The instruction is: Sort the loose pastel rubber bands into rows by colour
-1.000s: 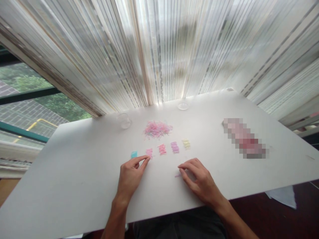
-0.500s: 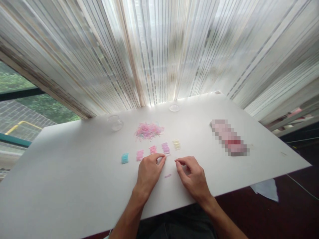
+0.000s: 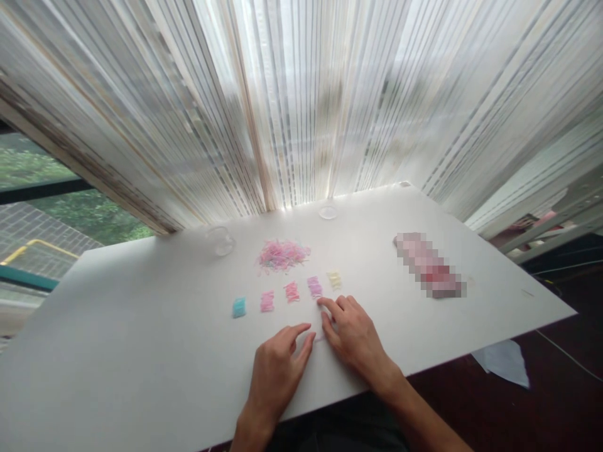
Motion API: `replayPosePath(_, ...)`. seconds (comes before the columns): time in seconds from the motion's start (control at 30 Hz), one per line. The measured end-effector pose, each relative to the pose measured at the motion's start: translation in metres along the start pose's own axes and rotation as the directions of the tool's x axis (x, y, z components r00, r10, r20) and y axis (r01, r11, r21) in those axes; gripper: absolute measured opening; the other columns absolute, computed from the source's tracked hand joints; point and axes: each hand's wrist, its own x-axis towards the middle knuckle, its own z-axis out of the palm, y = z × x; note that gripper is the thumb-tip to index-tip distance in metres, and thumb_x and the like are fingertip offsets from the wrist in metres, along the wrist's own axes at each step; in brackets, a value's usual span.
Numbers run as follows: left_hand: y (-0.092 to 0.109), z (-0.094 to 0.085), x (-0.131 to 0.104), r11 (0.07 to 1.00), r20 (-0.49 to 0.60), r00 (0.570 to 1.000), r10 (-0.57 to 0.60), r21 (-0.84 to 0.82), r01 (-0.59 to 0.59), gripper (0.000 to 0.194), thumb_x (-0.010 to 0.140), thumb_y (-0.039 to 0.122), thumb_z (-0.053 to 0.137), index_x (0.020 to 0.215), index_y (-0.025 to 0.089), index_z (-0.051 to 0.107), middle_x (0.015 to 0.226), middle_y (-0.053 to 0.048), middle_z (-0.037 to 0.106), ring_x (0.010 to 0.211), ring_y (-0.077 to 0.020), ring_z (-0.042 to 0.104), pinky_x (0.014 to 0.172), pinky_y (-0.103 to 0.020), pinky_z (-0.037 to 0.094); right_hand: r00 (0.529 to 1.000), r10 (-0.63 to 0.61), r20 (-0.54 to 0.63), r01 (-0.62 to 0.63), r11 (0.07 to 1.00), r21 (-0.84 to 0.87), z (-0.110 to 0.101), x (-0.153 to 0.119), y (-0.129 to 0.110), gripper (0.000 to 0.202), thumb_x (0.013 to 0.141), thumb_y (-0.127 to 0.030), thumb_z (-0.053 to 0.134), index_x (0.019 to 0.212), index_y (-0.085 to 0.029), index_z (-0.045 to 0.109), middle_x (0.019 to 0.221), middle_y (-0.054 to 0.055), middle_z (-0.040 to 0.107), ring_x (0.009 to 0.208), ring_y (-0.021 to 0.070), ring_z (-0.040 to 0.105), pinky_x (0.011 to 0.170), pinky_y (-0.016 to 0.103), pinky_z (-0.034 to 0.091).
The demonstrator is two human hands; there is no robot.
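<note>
Small thin strips are laid in short stacks by colour: a blue stack (image 3: 239,307), a pink stack (image 3: 267,301), a coral stack (image 3: 292,291), a purple stack (image 3: 315,286) and a pale yellow stack (image 3: 335,280). With thumb and forefinger apart, my left hand (image 3: 281,364) is beside a single purple strip (image 3: 320,339) lying on the table. The forefinger of my right hand (image 3: 351,329) reaches the near edge of the purple stack, its thumb spread away. I see nothing held in either hand. A mixed heap of pastel strips (image 3: 283,255) lies behind the stacks.
The white table (image 3: 141,339) stands against a striped curtain (image 3: 301,113). Towards the back are a clear round container (image 3: 220,242) and a clear round lid (image 3: 328,213). A blurred-out pink object (image 3: 428,267) lies at the right.
My left hand has drawn back from the purple stack towards me and its pinch has opened. My right hand has shifted left, its forefinger now at that stack.
</note>
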Motion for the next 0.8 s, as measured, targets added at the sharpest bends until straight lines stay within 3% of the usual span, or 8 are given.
replayPosePath(0.13,-0.004,0.001,-0.013,0.993,-0.004,0.995,0.095,0.071,-0.095,0.024,0.099,0.034,0.056,0.107,0.020,0.074,0.077,-0.002,0.075,0.057,-0.0141,0.066,0.056,-0.024,0.050,0.999,-0.020,-0.026,0.020,1.000,-0.009,0.001,0.001,0.002,0.026,0.093,-0.013,0.056,0.117,-0.020,0.064,0.082,0.005,0.062,0.079,0.0245,0.057,0.073,0.037,0.049)
replayPosePath(0.33,-0.004,0.012,-0.007,0.986,-0.036,0.989,0.145,0.089,-0.141,0.030,0.104,0.034,0.048,0.096,0.023,0.075,0.071,0.001,0.071,0.054,-0.0134,0.065,0.054,-0.024,0.047,1.000,0.002,-0.014,-0.002,1.000,0.011,0.003,0.002,0.004,0.028,0.093,-0.014,0.056,0.119,-0.020,0.065,0.082,0.004,0.064,0.079,0.0235,0.059,0.073,0.037,0.050)
replayPosePath(0.6,-0.005,0.017,-0.005,0.968,-0.060,0.970,0.237,0.094,-0.231,0.031,0.106,0.029,0.042,0.091,0.022,0.068,0.070,0.002,0.069,0.053,-0.0133,0.064,0.052,-0.025,0.044,0.999,-0.050,-0.005,0.049,0.949,0.313,-0.010,-0.012,0.014,0.020,0.096,-0.012,0.055,0.110,-0.022,0.066,0.086,0.004,0.065,0.083,0.0225,0.061,0.079,0.038,0.052)
replayPosePath(0.8,-0.006,0.009,-0.007,0.982,-0.043,0.981,0.189,-0.019,-0.190,0.021,0.103,0.026,0.048,0.098,0.021,0.067,0.073,0.001,0.069,0.054,-0.0109,0.061,0.052,-0.022,0.043,0.976,-0.187,0.107,0.126,0.898,0.422,-0.019,-0.019,0.013,0.018,0.092,-0.012,0.063,0.107,-0.023,0.068,0.095,0.005,0.067,0.092,0.0236,0.060,0.082,0.039,0.052)
